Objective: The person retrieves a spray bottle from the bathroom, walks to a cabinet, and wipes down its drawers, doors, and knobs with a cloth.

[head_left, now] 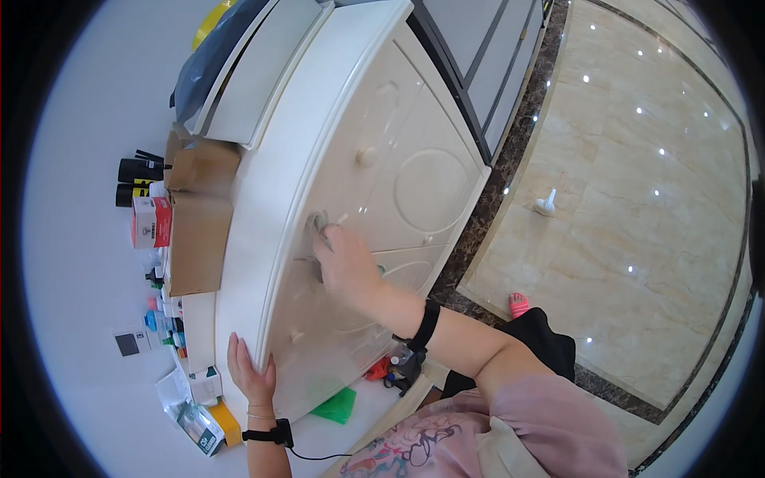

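Observation:
My right hand (343,259) presses a crumpled greyish-green cloth (318,221) to the glossy front of a white cabinet (263,199), close under its top edge. The fingers are closed round the cloth and hide most of it. A round knob (365,156) stands out from the cabinet front farther off, and another knob (297,336) lies nearer me. My left hand (253,378) rests on the cabinet's top edge at the near end, its fingers stretched out and holding nothing.
A brown cardboard box (199,239), a red-and-white carton (151,223) and several bottles line the cabinet top by the wall. A white bottle (545,205) stands on the tiled floor (606,199) at right. Something flat and green (336,406) lies beside the cabinet's near end.

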The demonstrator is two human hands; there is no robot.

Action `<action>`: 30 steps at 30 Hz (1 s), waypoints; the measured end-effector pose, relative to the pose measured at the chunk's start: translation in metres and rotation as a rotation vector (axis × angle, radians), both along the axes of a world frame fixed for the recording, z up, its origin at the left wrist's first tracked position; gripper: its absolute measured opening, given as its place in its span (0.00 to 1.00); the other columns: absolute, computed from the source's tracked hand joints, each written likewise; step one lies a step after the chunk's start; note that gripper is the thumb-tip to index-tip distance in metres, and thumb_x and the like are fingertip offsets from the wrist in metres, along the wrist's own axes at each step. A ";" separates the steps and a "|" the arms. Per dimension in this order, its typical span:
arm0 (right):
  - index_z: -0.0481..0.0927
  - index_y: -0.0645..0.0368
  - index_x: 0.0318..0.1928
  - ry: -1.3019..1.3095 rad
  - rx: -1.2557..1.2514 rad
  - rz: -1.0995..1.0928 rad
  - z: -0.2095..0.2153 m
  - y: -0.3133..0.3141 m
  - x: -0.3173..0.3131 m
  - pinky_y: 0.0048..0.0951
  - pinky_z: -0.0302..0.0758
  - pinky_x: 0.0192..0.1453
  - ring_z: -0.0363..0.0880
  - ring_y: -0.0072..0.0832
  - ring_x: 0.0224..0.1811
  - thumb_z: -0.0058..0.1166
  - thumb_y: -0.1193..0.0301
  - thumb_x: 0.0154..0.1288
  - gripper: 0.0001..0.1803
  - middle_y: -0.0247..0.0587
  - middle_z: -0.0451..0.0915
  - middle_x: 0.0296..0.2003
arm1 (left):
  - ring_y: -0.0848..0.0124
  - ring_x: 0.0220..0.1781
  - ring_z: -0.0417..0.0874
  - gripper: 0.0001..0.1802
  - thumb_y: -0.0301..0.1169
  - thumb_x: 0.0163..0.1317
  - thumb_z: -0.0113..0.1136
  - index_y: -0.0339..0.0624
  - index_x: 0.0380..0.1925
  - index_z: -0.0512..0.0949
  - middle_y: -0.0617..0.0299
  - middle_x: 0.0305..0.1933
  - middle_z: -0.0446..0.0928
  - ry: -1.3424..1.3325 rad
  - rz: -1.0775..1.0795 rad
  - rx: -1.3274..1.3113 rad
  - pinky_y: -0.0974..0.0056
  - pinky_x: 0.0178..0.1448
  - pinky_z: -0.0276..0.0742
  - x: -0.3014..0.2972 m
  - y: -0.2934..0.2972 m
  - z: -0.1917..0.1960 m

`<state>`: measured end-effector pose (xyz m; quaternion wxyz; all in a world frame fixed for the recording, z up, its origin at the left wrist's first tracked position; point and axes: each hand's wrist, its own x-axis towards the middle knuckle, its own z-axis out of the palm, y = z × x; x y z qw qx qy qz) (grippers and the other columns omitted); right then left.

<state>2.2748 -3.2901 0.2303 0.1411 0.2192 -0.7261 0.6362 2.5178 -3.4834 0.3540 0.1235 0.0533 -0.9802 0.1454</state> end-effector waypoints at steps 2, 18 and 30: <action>0.74 0.66 0.50 0.012 0.027 -0.101 -0.003 0.003 -0.007 0.46 0.72 0.42 0.73 0.51 0.42 0.50 0.79 0.52 0.21 0.54 0.72 0.40 | 0.44 0.65 0.67 0.36 0.29 0.49 0.65 0.35 0.60 0.65 0.40 0.65 0.65 0.003 -0.011 0.002 0.50 0.68 0.63 -0.003 0.001 -0.001; 0.73 0.63 0.54 -0.219 0.022 -0.272 -0.041 0.016 -0.042 0.42 0.75 0.47 0.74 0.51 0.45 0.52 0.81 0.50 0.26 0.53 0.72 0.46 | 0.44 0.65 0.68 0.37 0.29 0.48 0.66 0.36 0.61 0.65 0.41 0.65 0.66 0.001 -0.017 -0.003 0.49 0.67 0.63 -0.002 0.001 0.003; 0.72 0.62 0.39 -0.702 -0.547 -0.193 -0.059 0.007 -0.081 0.35 0.73 0.43 0.77 0.38 0.36 0.67 0.64 0.54 0.20 0.48 0.77 0.32 | 0.45 0.65 0.68 0.37 0.30 0.47 0.66 0.37 0.61 0.65 0.41 0.65 0.66 0.015 0.004 0.019 0.49 0.67 0.64 0.002 -0.002 0.000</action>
